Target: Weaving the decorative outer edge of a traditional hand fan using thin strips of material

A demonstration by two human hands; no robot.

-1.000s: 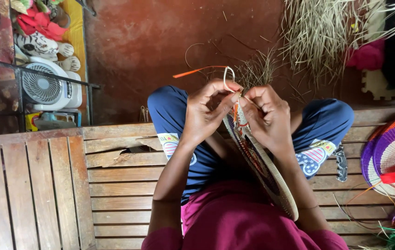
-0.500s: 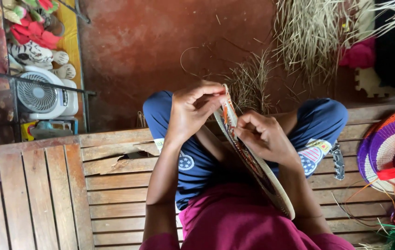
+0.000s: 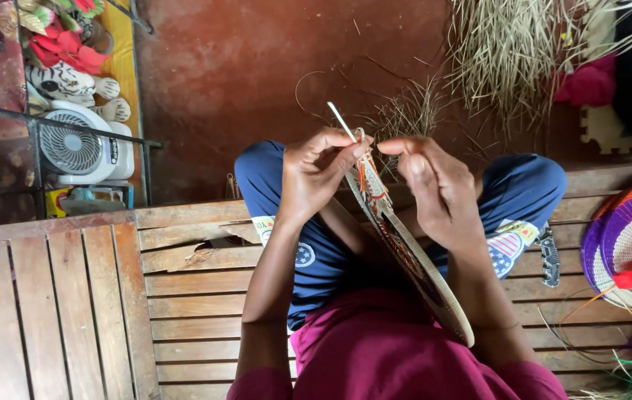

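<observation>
A flat round woven mat (image 3: 423,274), seen edge-on, rests on my lap and tilts up toward my hands. My left hand (image 3: 317,172) pinches its upper rim, where orange and dark strands show, and a thin pale straw strip (image 3: 341,121) sticks up from between its fingers. My right hand (image 3: 436,189) sits on the other side of the rim, thumb and forefinger close to the same spot; whether it grips a strand is hidden. I sit cross-legged in blue trousers on a wooden slatted bench (image 3: 86,296).
A small white fan (image 3: 79,148) and stuffed toys (image 3: 64,67) stand at the left behind a metal rail. Loose dry straw (image 3: 508,52) lies on the red floor ahead. A purple, orange and white woven basket (image 3: 630,237) with a red ribbon sits at the right.
Both hands have shifted slightly along the mat's rim. The curled strand loop above the rim a second ago is gone; a straight pale strip now stands up from my left fingers.
</observation>
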